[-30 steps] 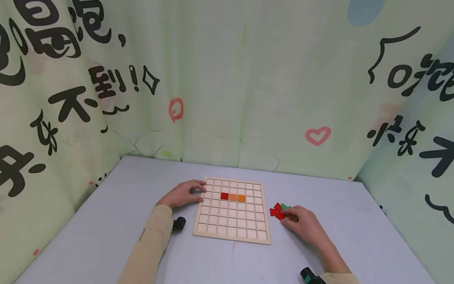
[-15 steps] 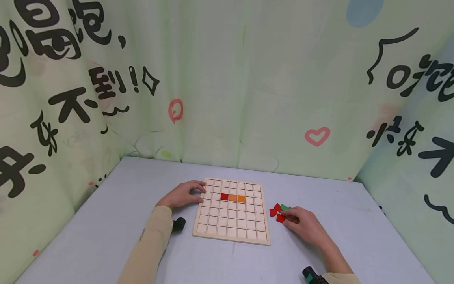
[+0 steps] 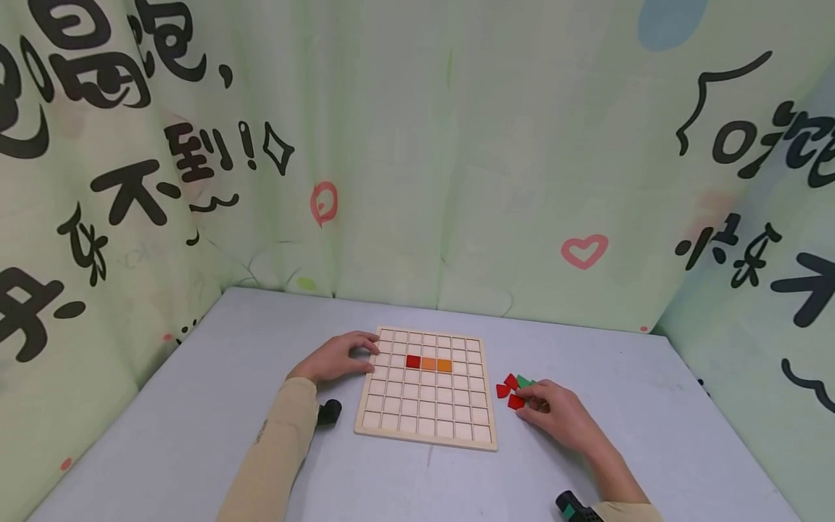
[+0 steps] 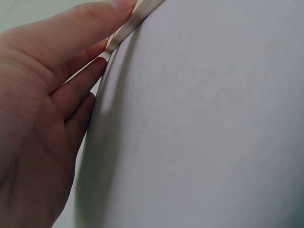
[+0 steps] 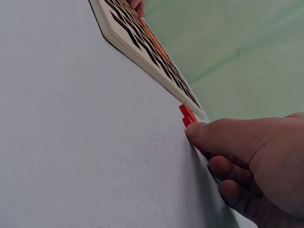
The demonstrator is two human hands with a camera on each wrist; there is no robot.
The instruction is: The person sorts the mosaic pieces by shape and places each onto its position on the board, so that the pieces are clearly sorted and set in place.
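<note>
A square wooden grid board (image 3: pixel 424 441) lies on the table. Along one of its rows sit a red square tile (image 3: pixel 414 361), an orange tile (image 3: pixel 428 363) and a yellow-orange tile (image 3: pixel 444 365). My left hand (image 3: pixel 334 358) rests its thumb and fingertips against the board's left edge. To the right of the board, my right hand (image 3: pixel 561 412) pinches a red tile (image 3: pixel 515 402) between thumb and fingers, low over the table. Other red tiles (image 3: pixel 511 380) and a green piece (image 3: pixel 523 380) lie beside its fingertips. My fingers partly cover this small heap.
The white table (image 3: pixel 404 486) ends against a printed pale-green curtain (image 3: pixel 391 145), which stands behind it and on both sides. A black wrist device (image 3: pixel 329 412) is at my left wrist, another black device (image 3: pixel 570 506) at my right.
Over the last second, the red tile at my right thumb has shifted slightly toward me, apart from the other red pieces. My left hand and the board have stayed in place.
</note>
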